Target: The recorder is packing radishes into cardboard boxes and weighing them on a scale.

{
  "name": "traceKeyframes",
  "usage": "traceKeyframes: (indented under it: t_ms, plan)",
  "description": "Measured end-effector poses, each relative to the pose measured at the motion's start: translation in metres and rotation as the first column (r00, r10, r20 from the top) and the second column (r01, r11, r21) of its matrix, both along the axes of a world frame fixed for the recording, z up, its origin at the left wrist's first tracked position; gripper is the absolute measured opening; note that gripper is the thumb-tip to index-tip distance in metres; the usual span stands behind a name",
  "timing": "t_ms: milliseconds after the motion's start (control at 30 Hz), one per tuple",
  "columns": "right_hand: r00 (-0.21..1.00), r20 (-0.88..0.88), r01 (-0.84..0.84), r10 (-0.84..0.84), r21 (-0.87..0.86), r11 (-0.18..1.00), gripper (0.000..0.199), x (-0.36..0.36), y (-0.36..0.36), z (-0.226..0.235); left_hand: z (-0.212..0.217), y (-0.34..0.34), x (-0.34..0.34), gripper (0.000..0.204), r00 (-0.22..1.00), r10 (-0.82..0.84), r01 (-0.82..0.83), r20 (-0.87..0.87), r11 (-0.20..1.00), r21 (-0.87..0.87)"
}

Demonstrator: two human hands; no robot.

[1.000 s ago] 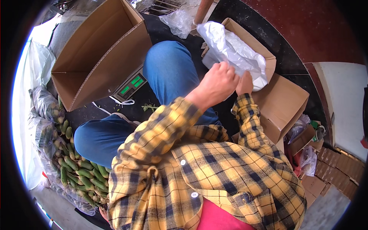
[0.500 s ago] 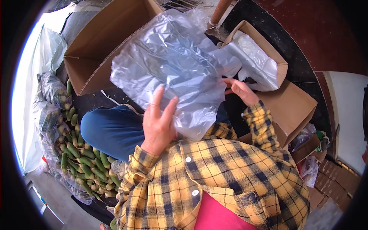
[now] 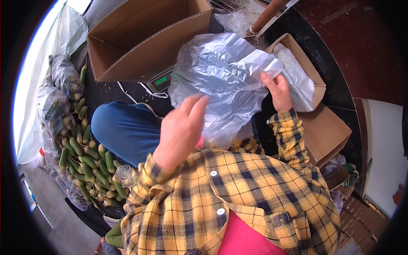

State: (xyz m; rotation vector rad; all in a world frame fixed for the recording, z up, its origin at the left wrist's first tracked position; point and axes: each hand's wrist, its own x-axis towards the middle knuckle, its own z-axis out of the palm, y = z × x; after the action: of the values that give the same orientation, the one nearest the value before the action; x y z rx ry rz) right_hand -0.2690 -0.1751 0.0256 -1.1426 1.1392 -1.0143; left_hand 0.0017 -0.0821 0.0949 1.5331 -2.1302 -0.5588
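Note:
A large, thin, clear plastic bag (image 3: 225,80) spreads crinkled in front of my chest, above my lap. My right hand (image 3: 279,91) pinches its right edge between thumb and fingers. In front of the bag's near left side is my left hand (image 3: 182,127), its fingertips smeared by motion. Whether those fingers grip the film cannot be made out. To the right, a small open carton (image 3: 312,63) holds more folded plastic bags (image 3: 293,70).
A big open cardboard box (image 3: 140,55) stands ahead on a scale with a lit green display (image 3: 161,80). Long green radishes (image 3: 87,163) are heaped at left beside filled plastic bags (image 3: 53,100). A brown box (image 3: 325,131) sits at right; a pole (image 3: 267,17) rises ahead.
The bag has shifted right and dropped lower. My right hand has risen and now holds its edge plainly; the left hand has moved right. The view has shifted, uncovering the scale display.

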Motion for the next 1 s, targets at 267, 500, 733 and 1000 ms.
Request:
traceKeyframes:
  t_ms: [267, 500, 733, 1000]
  plan:
    - [0.999, 0.034, -0.01, 0.002, 0.233, 0.972, 0.069, 0.006, 0.01, 0.005, -0.057, -0.047, -0.05, 0.1, 0.997, 0.02, -0.012, 0.079, 0.994, -0.105]
    - [0.914, -0.381, -0.082, 0.137, 0.158, 0.984, 0.072, 0.008, 0.034, 0.012, -0.055, -0.044, -0.067, 0.112, 0.992, 0.065, -0.056, 0.109, 0.995, -0.087]
    - [0.948, -0.317, 0.033, 0.02, 0.159, 0.987, 0.022, -0.011, 0.032, -0.026, -0.063, -0.041, -0.069, 0.115, 0.991, 0.116, -0.11, 0.063, 0.99, -0.086]
    - [0.959, 0.233, 0.029, -0.159, 0.48, 0.877, 0.03, -0.005, 0.032, 0.0, -0.068, -0.038, -0.065, 0.123, 0.988, 0.139, -0.135, 0.059, 0.988, -0.074]
